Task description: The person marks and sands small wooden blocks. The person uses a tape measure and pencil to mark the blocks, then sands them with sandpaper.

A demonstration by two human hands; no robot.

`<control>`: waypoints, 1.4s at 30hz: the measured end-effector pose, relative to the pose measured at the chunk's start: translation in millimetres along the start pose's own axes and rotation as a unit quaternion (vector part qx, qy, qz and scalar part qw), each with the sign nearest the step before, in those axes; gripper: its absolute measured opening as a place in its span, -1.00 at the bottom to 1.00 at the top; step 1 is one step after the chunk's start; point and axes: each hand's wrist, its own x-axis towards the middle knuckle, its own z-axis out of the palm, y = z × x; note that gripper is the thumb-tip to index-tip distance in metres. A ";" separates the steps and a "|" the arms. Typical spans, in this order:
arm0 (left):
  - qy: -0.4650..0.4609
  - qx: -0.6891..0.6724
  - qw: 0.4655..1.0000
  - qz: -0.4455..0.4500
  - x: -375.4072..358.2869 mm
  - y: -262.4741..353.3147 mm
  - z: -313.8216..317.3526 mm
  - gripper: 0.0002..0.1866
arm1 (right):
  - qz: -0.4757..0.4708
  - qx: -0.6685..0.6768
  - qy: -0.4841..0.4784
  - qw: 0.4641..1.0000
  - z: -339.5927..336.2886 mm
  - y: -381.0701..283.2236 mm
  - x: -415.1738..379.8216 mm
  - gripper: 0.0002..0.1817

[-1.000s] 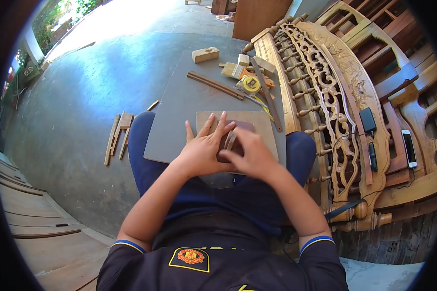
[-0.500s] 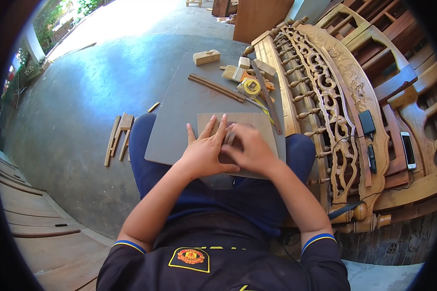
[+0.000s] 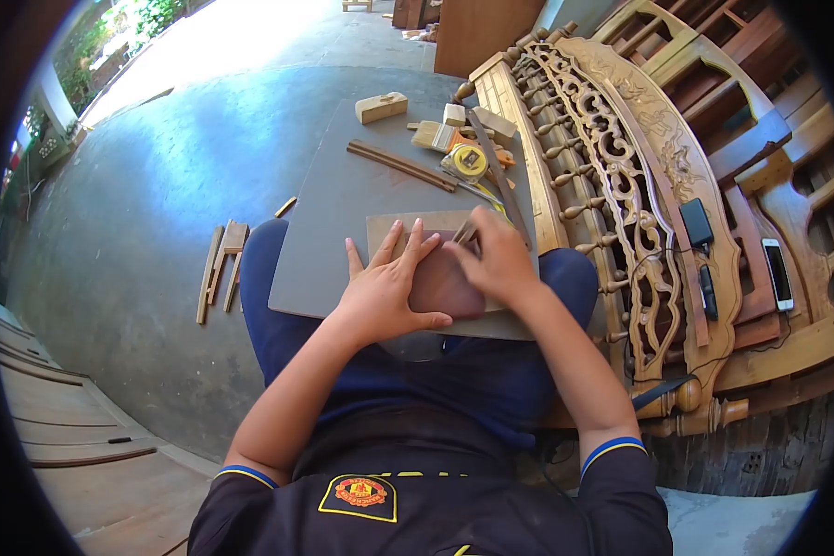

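Observation:
My left hand [image 3: 386,289] lies flat with spread fingers, pressing on the left side of a dark reddish-brown sheet [image 3: 447,283] that looks like sandpaper. Under the sheet is a light brown board [image 3: 380,227], resting on a larger grey board [image 3: 320,232] across my lap. In my right hand [image 3: 502,259] a small wooden piece [image 3: 466,233] is pinched between thumb and fingers, at the sheet's upper right. Most of that piece is hidden by the fingers.
Beyond the hands lie dark wooden strips [image 3: 400,165], a yellow tape measure [image 3: 468,162], a paintbrush [image 3: 429,135] and a wood block [image 3: 381,107]. Carved wooden furniture [image 3: 612,157] stands close on the right, with a phone [image 3: 777,275]. Wood pieces [image 3: 221,264] lie on the floor at left.
My right hand has moved up and to the right with the small wooden piece, baring more of the dark sheet. My left hand stays flat on the sheet. The view has shifted slightly.

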 end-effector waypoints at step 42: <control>-0.007 -0.005 1.000 0.001 -3.3 5.0 0.0 0.30 | -0.077 0.010 0.005 0.997 -11.0 11.1 -28.9 -0.58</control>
